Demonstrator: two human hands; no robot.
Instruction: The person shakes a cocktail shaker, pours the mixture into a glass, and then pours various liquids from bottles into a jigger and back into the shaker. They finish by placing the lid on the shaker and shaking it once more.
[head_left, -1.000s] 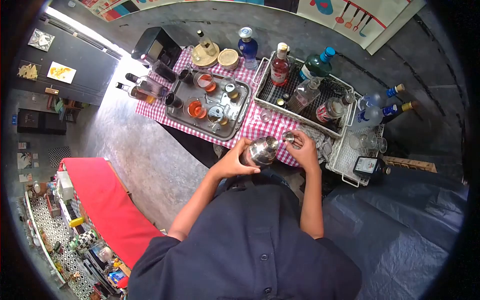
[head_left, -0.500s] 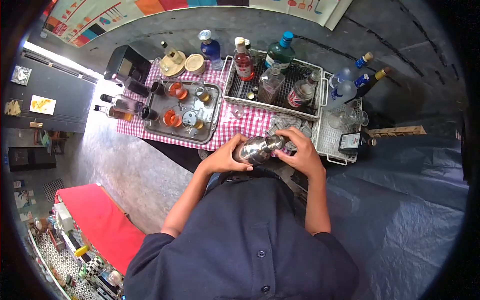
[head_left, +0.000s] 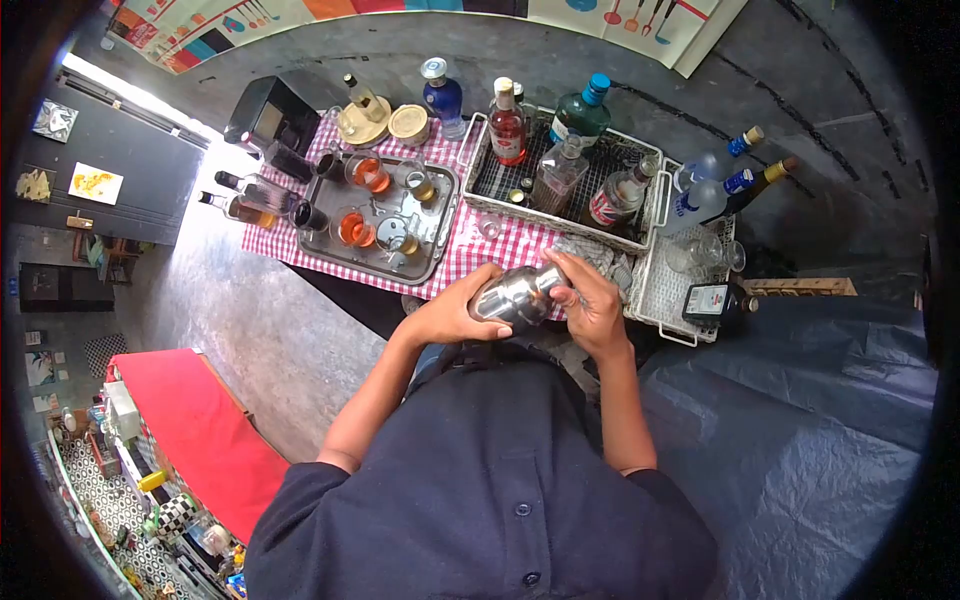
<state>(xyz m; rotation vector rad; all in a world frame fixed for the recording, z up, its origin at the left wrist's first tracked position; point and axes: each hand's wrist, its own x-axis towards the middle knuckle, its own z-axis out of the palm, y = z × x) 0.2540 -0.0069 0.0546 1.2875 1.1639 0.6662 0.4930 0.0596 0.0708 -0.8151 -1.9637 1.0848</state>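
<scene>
A shiny metal cocktail shaker (head_left: 514, 301) is held tilted in front of my torso, its narrower end up and to the right. My left hand (head_left: 450, 312) wraps round its wide lower end. At the other end, the fingers and thumb of my right hand (head_left: 590, 308) close round the shaker's top. Behind the hands lies a red-and-white checked cloth (head_left: 480, 262). A grey cloth (head_left: 600, 262) lies bunched just beyond my right hand.
A metal tray (head_left: 375, 262) with glasses of red and amber liquid stands at left. White wire baskets (head_left: 650, 232) hold several bottles and glasses at right. A black box-shaped thing (head_left: 272, 115) stands at back left. Dark sheeting (head_left: 800, 420) spreads at right.
My right hand has shifted slightly left and closed further round the shaker's top. The whole view has turned a little, so the table things appear shifted right.
</scene>
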